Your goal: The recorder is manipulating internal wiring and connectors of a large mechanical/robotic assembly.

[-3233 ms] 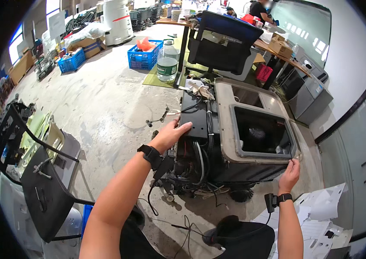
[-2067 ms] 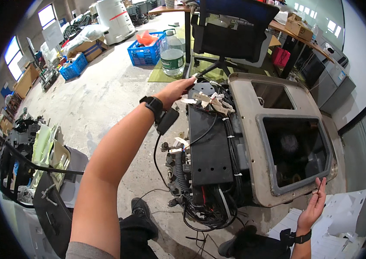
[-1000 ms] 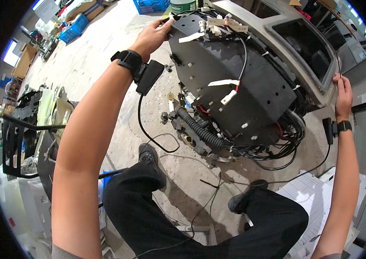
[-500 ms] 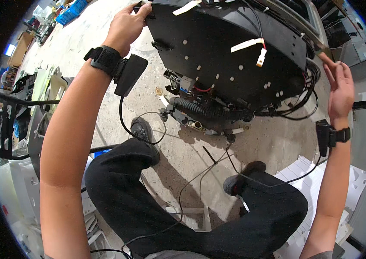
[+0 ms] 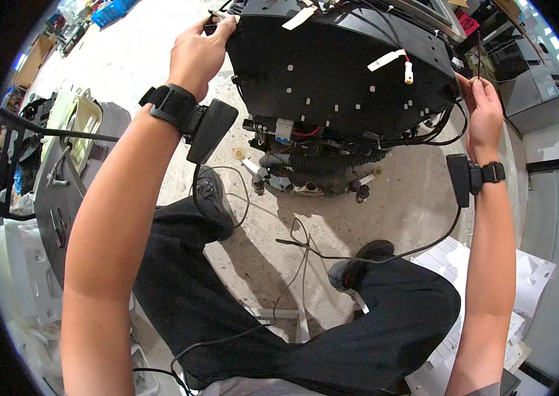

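A black, flat-faced machine with pale pegs (image 5: 322, 80) stands on the grey concrete floor (image 5: 418, 177). At its upper left corner, the left hand (image 5: 199, 58) has its fingers curled around the edge. By its right edge, the right hand's (image 5: 485, 124) fingers are drawn nearly together; their hold I cannot tell.

the upper frame edge cuts off the black machine (image 5: 322, 82).
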`<state>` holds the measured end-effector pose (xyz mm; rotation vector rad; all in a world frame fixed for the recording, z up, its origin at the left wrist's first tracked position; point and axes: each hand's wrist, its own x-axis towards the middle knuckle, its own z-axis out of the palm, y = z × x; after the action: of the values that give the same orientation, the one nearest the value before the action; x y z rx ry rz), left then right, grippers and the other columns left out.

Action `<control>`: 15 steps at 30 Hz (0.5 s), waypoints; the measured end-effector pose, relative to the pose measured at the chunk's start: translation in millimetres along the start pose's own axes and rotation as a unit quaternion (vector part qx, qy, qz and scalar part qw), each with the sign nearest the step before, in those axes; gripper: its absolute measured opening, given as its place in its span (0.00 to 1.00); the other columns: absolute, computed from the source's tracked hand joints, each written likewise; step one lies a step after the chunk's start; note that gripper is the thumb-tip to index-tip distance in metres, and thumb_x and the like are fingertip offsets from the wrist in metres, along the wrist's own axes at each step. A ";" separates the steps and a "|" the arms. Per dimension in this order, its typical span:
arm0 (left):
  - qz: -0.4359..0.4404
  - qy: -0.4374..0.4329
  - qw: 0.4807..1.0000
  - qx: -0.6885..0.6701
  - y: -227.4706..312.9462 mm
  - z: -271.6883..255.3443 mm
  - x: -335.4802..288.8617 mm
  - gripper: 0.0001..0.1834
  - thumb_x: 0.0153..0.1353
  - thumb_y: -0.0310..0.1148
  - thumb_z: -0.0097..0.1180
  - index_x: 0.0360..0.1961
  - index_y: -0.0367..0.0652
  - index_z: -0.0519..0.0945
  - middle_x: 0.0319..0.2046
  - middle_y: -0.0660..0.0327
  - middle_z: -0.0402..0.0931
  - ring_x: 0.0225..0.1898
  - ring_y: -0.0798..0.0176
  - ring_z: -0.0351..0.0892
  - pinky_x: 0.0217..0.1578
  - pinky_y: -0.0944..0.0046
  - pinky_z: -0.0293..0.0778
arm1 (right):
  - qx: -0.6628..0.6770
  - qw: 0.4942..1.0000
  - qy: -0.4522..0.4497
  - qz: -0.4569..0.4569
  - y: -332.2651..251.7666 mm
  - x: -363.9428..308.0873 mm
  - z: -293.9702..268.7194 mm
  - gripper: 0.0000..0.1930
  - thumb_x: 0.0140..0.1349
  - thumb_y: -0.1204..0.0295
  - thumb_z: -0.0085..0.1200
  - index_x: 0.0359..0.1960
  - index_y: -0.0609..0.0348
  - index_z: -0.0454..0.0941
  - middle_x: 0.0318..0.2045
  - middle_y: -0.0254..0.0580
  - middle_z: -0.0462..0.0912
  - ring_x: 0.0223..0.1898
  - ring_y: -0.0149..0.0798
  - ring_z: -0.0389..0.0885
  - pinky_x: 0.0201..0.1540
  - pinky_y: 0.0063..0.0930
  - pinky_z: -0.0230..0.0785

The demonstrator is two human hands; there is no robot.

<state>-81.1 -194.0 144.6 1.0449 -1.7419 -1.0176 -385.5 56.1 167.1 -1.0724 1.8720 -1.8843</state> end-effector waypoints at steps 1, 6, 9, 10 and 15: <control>0.003 0.005 1.000 -0.010 -6.9 -0.3 -1.0 0.20 0.54 0.45 0.54 0.41 0.40 0.77 0.32 0.56 0.77 0.32 0.66 0.73 0.35 0.65 0.68 | 0.005 1.000 0.007 -0.002 1.4 1.1 1.0 0.10 0.65 0.70 0.35 0.36 0.63 0.68 0.40 0.47 0.77 0.43 0.32 0.73 0.51 0.23 0.60; -0.026 -0.015 1.000 0.006 10.2 -3.7 -25.0 0.21 0.57 0.41 0.53 0.45 0.36 0.74 0.36 0.59 0.76 0.39 0.68 0.74 0.43 0.70 0.67 | -0.014 1.000 0.022 -0.010 4.5 3.1 -2.3 0.11 0.64 0.70 0.36 0.36 0.63 0.69 0.39 0.46 0.78 0.42 0.32 0.74 0.50 0.22 0.60; -0.035 -0.006 0.999 0.003 12.6 -6.7 -30.3 0.20 0.57 0.41 0.53 0.44 0.36 0.74 0.34 0.61 0.76 0.38 0.69 0.73 0.41 0.70 0.67 | -0.022 0.999 0.030 -0.007 3.2 0.8 -0.2 0.11 0.63 0.69 0.37 0.35 0.64 0.69 0.37 0.45 0.78 0.41 0.32 0.74 0.48 0.21 0.60; -0.043 -0.001 0.999 0.003 12.5 -7.1 -31.5 0.19 0.57 0.41 0.53 0.43 0.36 0.75 0.33 0.61 0.76 0.37 0.70 0.73 0.40 0.71 0.67 | -0.022 0.999 0.030 -0.008 1.9 -1.8 0.0 0.11 0.63 0.69 0.37 0.35 0.64 0.69 0.37 0.45 0.78 0.41 0.32 0.74 0.48 0.21 0.60; -0.049 0.013 0.999 0.010 16.9 -13.3 -46.2 0.19 0.56 0.41 0.54 0.43 0.37 0.75 0.32 0.62 0.76 0.35 0.70 0.73 0.39 0.70 0.67 | -0.038 0.998 0.032 -0.035 1.9 -16.5 -0.9 0.11 0.64 0.70 0.37 0.35 0.65 0.69 0.37 0.46 0.78 0.40 0.33 0.75 0.49 0.23 0.61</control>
<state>-59.2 -148.8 152.9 1.1611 -1.6973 -1.0436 -375.3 67.4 160.3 -1.1265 1.9814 -1.9211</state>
